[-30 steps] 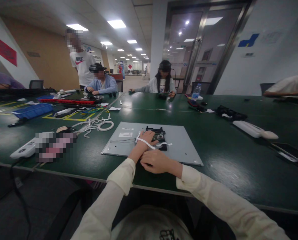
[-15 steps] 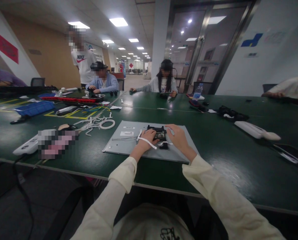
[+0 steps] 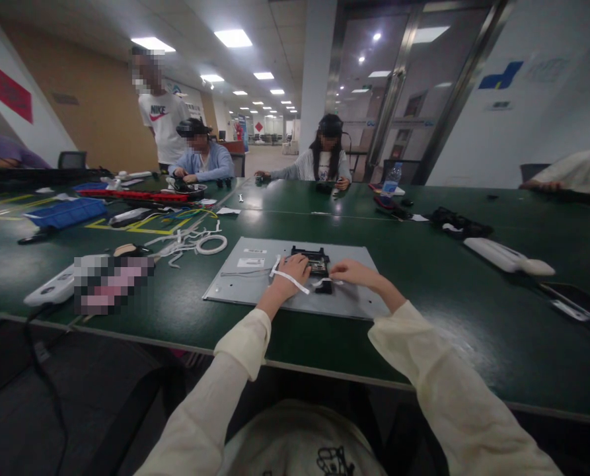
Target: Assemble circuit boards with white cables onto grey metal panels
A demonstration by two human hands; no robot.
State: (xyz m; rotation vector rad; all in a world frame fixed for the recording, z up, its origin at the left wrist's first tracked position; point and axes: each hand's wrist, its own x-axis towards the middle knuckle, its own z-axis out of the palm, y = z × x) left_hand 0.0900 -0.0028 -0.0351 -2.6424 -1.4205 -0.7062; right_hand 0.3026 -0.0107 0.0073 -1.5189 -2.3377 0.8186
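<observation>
A grey metal panel (image 3: pixel 245 291) lies on the green table, with two pale labels and a thin cable on its left part. On its middle sits a black device (image 3: pixel 317 262) with an exposed inner part. My left hand (image 3: pixel 291 274) rests flat over the device's left side, a white strip (image 3: pixel 293 277) lying across its back. My right hand (image 3: pixel 357 272) is at the device's lower right corner, fingertips pinched together; what they hold is too small to make out. A small black piece (image 3: pixel 324 285) with a white strip lies just below the device.
White strips and a white ring (image 3: pixel 211 245) lie left of the panel, near a power strip (image 3: pixel 61 281) and a blue tray (image 3: pixel 67 213). A white tool (image 3: pixel 503 256), a phone (image 3: pixel 579 301) and a bottle (image 3: pixel 391 180) are rightward. Other people are around the table.
My right hand has moved down from the device's upper right corner to its lower right corner, and its fingers have closed together. My left hand has stayed in place.
</observation>
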